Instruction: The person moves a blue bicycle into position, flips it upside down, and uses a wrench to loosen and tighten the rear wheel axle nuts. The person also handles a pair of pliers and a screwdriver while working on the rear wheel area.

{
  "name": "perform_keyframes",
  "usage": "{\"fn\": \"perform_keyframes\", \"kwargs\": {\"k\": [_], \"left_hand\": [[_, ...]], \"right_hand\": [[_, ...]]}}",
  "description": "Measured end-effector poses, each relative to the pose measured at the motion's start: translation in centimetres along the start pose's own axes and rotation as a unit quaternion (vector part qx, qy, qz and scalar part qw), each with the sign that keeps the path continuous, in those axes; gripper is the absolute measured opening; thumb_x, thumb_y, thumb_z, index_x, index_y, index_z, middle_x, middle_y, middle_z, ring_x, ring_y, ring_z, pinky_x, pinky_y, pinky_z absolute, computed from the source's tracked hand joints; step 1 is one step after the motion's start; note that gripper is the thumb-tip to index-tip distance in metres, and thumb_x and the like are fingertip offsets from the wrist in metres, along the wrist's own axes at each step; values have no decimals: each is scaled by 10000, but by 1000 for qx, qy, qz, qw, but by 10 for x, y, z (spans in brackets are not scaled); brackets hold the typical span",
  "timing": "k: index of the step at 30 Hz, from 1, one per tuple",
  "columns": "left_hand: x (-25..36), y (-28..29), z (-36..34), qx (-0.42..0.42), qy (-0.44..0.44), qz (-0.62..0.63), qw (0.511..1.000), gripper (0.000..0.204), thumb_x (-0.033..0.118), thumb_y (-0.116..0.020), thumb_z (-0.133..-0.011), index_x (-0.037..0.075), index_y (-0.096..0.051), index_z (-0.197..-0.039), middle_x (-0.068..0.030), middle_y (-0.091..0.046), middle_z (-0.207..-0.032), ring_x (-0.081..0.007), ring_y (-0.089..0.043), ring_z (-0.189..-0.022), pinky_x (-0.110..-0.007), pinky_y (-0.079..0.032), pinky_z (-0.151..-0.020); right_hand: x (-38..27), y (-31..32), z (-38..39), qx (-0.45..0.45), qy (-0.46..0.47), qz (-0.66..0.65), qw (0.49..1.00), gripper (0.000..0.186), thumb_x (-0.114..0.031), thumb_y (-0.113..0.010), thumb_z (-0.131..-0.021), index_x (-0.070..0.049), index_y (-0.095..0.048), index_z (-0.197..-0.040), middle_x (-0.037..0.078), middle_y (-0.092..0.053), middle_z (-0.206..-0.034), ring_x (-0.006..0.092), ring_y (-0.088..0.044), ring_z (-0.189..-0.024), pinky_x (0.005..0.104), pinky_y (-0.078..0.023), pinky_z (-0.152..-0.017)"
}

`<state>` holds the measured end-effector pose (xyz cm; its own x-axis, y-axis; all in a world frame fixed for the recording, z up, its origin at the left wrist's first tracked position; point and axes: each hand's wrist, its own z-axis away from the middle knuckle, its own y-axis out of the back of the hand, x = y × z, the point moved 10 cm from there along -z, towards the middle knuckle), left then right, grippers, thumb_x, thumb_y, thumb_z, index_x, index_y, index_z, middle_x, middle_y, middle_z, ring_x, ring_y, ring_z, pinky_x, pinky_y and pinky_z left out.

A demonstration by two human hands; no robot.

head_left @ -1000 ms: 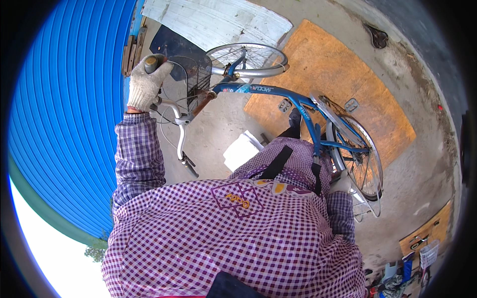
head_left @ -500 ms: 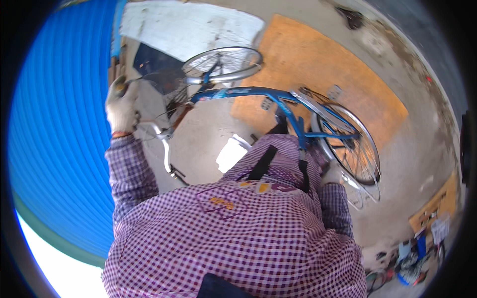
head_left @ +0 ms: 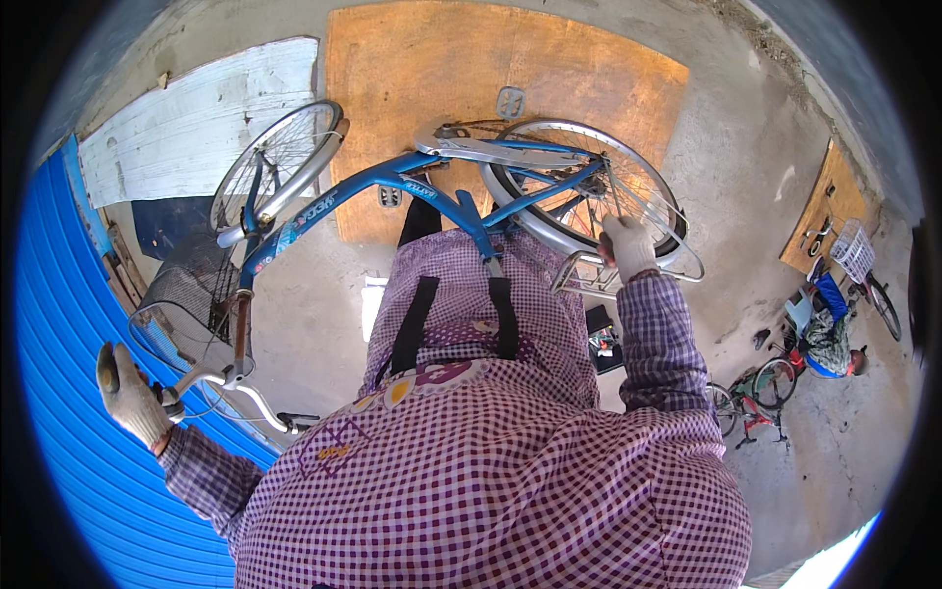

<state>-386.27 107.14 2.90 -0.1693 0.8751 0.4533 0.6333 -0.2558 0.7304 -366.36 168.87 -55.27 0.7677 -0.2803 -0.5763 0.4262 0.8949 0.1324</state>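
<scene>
1. The concrete floor (head_left: pixel 726 147) carries everything; the blue wall (head_left: pixel 69 344) rises along its left side.
2. A wooden board (head_left: pixel 422 59) lies flat on the floor, and a pale board (head_left: pixel 201 113) lies near its left edge.
3. The blue bicycle (head_left: pixel 358 184) is in front of the person, along the near edge of the wooden board. Its rear wheel (head_left: pixel 594 184) shows against the board's near right corner, its front wheel (head_left: pixel 275 175) near the left edge.
4. The wire basket (head_left: pixel 186 290) sits ahead of the handlebar (head_left: pixel 233 376), beyond the pale board's near edge. With this weight out front, a level, steady hold on the bar should best stop it swinging.
5. The metal rack (head_left: pixel 592 280) is behind the frame, beside the rear wheel. It looks a safer place to grasp than the spokes.
6. The left hand (head_left: pixel 134 401), gloved, is wrapped around the left grip. The right hand (head_left: pixel 631 245), also gloved, has curled fingers above the rack; whether they grip anything, I cannot tell. Fingertips should stay clear of the wheel.
7. One pedal (head_left: pixel 510 102) shows over the wooden board; feet and apron are better kept out of its sweep.
</scene>
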Motion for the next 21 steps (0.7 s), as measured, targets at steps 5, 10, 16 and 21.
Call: {"fn": "perform_keyframes", "kwargs": {"k": [5,10,16,21], "left_hand": [[39,4,2,16,-23,53,998,421,286,-770,-956,46,-713,-1297,23,-585,-778,-51,-508,-670,-235,-393,-549],[62,40,2,120,-91,129,980,508,205,-757,-928,-5,-625,-1371,8,-602,-826,-69,-515,-685,-251,-411,-596],[43,62,-1,199,-114,104,968,667,274,-789,-897,38,-544,-1471,-88,-671,-1277,-115,-625,-816,-307,-522,-682],[81,79,20,293,-211,9,933,720,253,-828,-882,48,-518,-1500,-116,-654,-1332,-165,-666,-885,-327,-575,-670]], "right_hand": [[-10,38,-57,128,-38,-95,986,359,-325,-621,-969,28,-651,-1024,112,-651,-708,146,-584,-532,345,-476,-482],[-3,12,-82,157,-113,-195,962,449,-388,-667,-1018,32,-710,-1170,163,-748,-898,218,-685,-653,350,-563,-571],[17,8,-116,198,-137,-388,890,501,-374,-603,-1065,21,-557,-1370,184,-658,-1129,301,-674,-871,517,-620,-779],[26,9,-126,211,-123,-422,873,429,-378,-561,-1082,2,-564,-1281,156,-626,-1012,291,-626,-787,505,-591,-733]]}}
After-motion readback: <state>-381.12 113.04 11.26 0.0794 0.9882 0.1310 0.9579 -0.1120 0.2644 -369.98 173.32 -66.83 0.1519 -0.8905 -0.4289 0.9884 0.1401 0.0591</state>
